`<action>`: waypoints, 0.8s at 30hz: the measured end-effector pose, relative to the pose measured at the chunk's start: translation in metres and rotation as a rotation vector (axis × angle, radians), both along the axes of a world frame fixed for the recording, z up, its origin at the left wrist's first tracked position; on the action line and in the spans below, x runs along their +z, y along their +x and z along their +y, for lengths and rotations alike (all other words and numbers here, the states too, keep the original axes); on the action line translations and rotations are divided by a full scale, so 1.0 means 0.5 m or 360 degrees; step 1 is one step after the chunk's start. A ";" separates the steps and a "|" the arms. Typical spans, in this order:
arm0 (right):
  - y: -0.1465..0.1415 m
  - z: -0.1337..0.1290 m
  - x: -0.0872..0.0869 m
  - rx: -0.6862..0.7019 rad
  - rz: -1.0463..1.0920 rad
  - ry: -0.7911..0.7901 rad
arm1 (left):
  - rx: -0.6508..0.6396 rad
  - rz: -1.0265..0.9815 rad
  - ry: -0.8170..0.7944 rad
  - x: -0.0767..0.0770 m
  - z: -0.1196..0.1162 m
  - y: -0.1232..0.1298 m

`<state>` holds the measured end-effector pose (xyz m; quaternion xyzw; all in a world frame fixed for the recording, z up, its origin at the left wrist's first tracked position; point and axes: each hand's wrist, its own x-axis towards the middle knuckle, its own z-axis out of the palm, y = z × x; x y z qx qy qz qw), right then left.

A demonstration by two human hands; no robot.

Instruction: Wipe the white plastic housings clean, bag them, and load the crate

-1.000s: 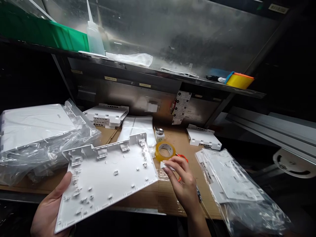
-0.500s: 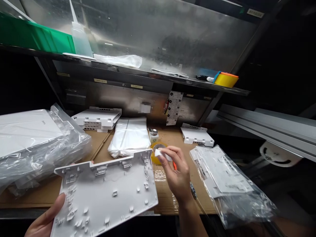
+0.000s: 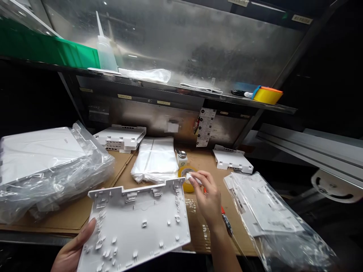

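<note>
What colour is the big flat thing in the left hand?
The flat panel in the left hand is white, seen in the head view.

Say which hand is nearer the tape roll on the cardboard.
Right. The right hand, pinching a small white piece, partly covers the tape roll in view; the left hand is farther, lower left, holding the left edge of the white panel.

Panel [image 3: 136, 226], 7 o'clock: white plast., matt, smooth w/ moulded clips. Bag [image 3: 56, 185], 9 o'clock: clear plast., v. glossy, crinkled. Backboard [image 3: 181, 41], 12 o'clock: grey metal, dull sheen, marked. Cardbd [image 3: 198, 234], 6 o'clock: brown, mostly matt. Tape [image 3: 189, 187], 6 o'clock: amber, glossy. Bin [image 3: 56, 53], 10 o'clock: green plast.
</note>
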<state>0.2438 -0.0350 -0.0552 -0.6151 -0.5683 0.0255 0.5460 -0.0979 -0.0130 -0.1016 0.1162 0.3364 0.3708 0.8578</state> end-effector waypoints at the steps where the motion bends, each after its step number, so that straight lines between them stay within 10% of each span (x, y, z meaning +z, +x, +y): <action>1: 0.004 0.002 -0.001 -0.0043 0.0013 -0.0004 | 0.0007 0.0000 0.0016 0.012 -0.002 0.010; 10: -0.138 -0.012 0.099 0.0285 -0.0096 0.0407 | 0.0455 0.0167 0.0588 0.148 -0.049 0.186; 15: -0.191 -0.015 0.122 0.0338 -0.0079 0.0532 | 0.0528 0.0625 0.1072 0.161 -0.066 0.232; 24: -0.167 -0.026 0.115 0.0203 -0.0114 0.0550 | 0.0437 0.0710 0.1207 0.158 -0.060 0.250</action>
